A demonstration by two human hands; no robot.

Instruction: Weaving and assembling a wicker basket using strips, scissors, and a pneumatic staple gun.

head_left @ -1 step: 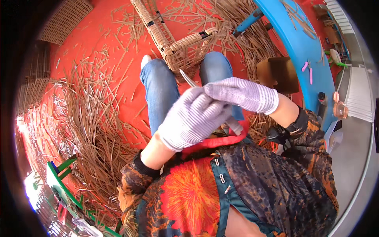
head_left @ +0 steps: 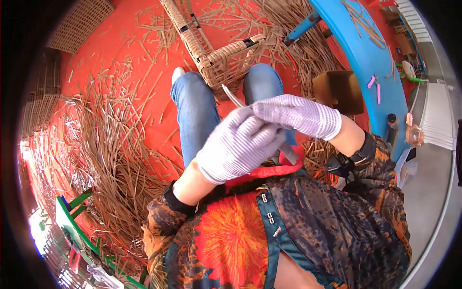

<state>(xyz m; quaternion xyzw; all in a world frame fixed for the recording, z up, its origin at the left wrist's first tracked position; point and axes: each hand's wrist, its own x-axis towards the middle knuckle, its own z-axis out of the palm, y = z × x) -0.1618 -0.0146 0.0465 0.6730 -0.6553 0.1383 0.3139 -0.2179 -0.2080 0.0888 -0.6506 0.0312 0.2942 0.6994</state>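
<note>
- Held a slim pale piece (head_left: 232,96) above the gap between the knees (head_left: 191,96), its pointed end toward the upper left.
- Curled the gloved left hand (head_left: 238,147) with fingers closed around the piece.
- Rested the gloved right hand (head_left: 305,116) against the left, fingers bent inward near the piece; could not tell their grip.
- Left a grey-brown strip end (head_left: 290,154) showing below both hands; could not tell its link to the piece.
- Had a tan woven frame (head_left: 214,60) standing just beyond, between the knees.
- Showed a red floor (head_left: 108,44) littered with short strips, plus a heap of long brown strips (head_left: 120,168) at left.
- Had a curved blue table (head_left: 392,96) at right, bearing a pink-handled tool (head_left: 378,94) and loose strips, with an open cardboard box (head_left: 323,89) just beside.
- Included woven basketwork (head_left: 81,24) at upper left and a green-edged stand (head_left: 77,226) at lower left.
</note>
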